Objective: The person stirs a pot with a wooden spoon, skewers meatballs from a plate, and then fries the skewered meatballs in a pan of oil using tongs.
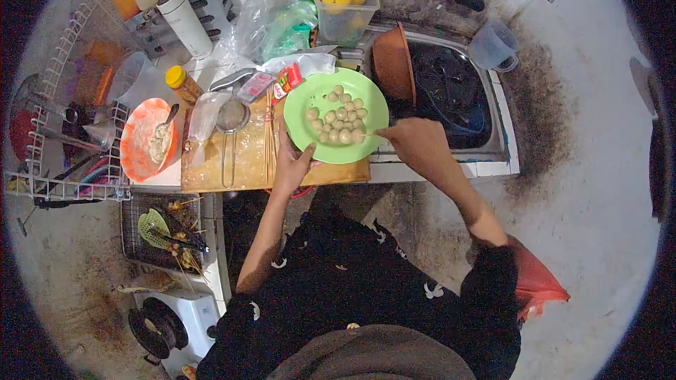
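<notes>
My left hand [290, 167] grips the near left rim of a light green plate [373, 102], thumb on top and fingers underneath. Several pale round meatballs [341, 118] lie grouped on the plate. From the right, my right hand [415, 142] is closed on a thin skewer [373, 132] whose tip meets a ball at the right of the group. The plate overlaps the right part of a wooden cutting board [246, 169]. On that board, left of the plate, lie bare skewers [270, 141] and a small strainer [232, 114].
An orange bowl [134, 158] with batter and a spoon stands left of the board. Behind are a yellow-capped jar [182, 81], plastic bags [264, 28] and a tub with sponges [345, 21]. The sink [500, 123] holds a brown basin [391, 63]. A fry basket [134, 239] sits lower left.
</notes>
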Tool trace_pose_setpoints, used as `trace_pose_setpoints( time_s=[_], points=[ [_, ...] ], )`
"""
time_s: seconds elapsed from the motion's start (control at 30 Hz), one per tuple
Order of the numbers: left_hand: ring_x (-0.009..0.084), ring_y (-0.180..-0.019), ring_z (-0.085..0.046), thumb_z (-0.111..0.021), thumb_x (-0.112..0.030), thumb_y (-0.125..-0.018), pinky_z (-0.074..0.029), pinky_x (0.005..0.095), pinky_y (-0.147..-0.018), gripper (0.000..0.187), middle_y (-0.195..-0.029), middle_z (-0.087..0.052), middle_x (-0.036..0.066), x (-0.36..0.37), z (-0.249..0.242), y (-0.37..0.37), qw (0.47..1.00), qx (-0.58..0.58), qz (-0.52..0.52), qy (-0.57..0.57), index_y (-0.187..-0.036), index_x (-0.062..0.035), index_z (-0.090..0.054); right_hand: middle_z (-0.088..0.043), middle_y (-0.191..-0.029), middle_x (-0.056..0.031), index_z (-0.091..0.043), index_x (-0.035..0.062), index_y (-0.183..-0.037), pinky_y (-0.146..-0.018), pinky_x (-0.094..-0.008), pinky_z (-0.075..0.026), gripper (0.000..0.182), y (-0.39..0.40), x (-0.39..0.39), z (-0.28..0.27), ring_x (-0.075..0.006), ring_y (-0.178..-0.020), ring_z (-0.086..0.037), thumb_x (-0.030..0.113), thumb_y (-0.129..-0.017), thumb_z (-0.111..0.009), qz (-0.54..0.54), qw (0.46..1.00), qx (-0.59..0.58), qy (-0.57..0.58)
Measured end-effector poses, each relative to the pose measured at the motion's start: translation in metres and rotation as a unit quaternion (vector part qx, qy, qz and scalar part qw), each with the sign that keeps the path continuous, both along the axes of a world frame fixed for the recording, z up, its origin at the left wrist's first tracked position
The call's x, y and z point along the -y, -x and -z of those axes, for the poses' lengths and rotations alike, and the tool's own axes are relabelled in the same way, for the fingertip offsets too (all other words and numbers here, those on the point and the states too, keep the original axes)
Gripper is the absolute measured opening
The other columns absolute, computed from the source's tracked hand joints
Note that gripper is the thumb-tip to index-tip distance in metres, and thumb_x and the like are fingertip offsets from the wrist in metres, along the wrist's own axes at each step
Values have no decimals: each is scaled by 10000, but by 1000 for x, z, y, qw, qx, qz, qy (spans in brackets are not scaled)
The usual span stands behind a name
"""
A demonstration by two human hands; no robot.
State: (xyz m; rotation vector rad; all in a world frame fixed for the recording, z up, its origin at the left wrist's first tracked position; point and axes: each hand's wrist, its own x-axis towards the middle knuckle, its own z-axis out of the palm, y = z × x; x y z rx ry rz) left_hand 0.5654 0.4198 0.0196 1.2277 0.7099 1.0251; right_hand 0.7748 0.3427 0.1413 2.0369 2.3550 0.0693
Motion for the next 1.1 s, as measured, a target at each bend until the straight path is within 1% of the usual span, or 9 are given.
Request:
trace_pose_setpoints(
  time_s=[0.13,0.33,0.5,0.67,0.8,0.93,1.0,1.03,1.1],
  points=[
    [246,-1041,-466,-438,79,-796,-532,291,-688,788,-1318,-207,172,0,0,2,1000,5,4,-5,-1332,-168,84,-556,-635,-85,-639,188,-934,-542,-354,-432,210,-7,27,16,-252,-598,-560,139,-768,-520,96,992,-86,-16],
    [228,-1018,-483,-443,73,-798,-527,282,-695,781,-1299,-239,169,2,-7,3,999,-14,14,35,-1333,-161,76,-544,-640,-90,-612,176,-1008,-525,-324,-403,275,-18,71,9,-231,-561,-531,80,-764,-529,168,960,-210,-81],
    [217,-971,-513,-438,96,-781,-537,259,-655,775,-1251,-301,179,2,-8,1,1000,-27,-2,13,-1331,-123,61,-468,-578,-86,-603,169,-1032,-500,-294,-380,311,-15,98,57,-197,-496,-464,50,-751,-542,215,947,-220,-92],
    [218,-969,-511,-432,103,-777,-539,253,-643,759,-1243,-308,184,3,-5,-1,999,23,-3,28,-1329,-105,46,-398,-556,-71,-600,161,-1044,-492,-264,-355,322,-3,104,104,-152,-496,-397,14,-767,-526,257,910,-264,-190],
    [215,-984,-497,-436,103,-776,-536,256,-655,751,-1235,-317,181,3,-5,-3,1000,21,-6,10,-1328,-94,33,-388,-561,-58,-596,141,-1051,-493,-240,-327,320,9,96,104,-140,-498,-358,-2,-777,-513,255,875,-329,-247],
    [211,-996,-485,-440,104,-775,-534,262,-661,749,-1236,-315,180,5,-9,-2,999,20,-4,41,-1327,-89,27,-399,-564,-58,-591,128,-1056,-489,-246,-332,320,18,89,101,-145,-497,-367,-10,-780,-506,255,885,-312,-234],
    [211,-998,-482,-445,97,-777,-535,266,-659,746,-1237,-314,180,4,-7,-3,999,39,-6,26,-1327,-87,25,-421,-570,-54,-591,213,-1057,-490,-314,-394,352,20,85,103,-198,-516,-451,85,-732,-543,280,899,-278,-191],
    [211,-998,-482,-445,97,-777,-535,266,-659,746,-1237,-314,180,3,-5,-4,999,39,-7,25,-1327,-87,25,-421,-570,-54,-591,213,-1057,-490,-314,-394,352,21,83,104,-198,-516,-451,85,-732,-543,278,899,-278,-191],
    [210,-994,-483,-444,96,-775,-533,267,-667,745,-1236,-314,179,3,-1,-3,999,31,-17,-10,-1327,-88,22,-408,-560,-62,-595,137,-1052,-475,-275,-342,321,22,80,106,-156,-492,-404,5,-767,-528,261,891,-288,-233]
  ],
)
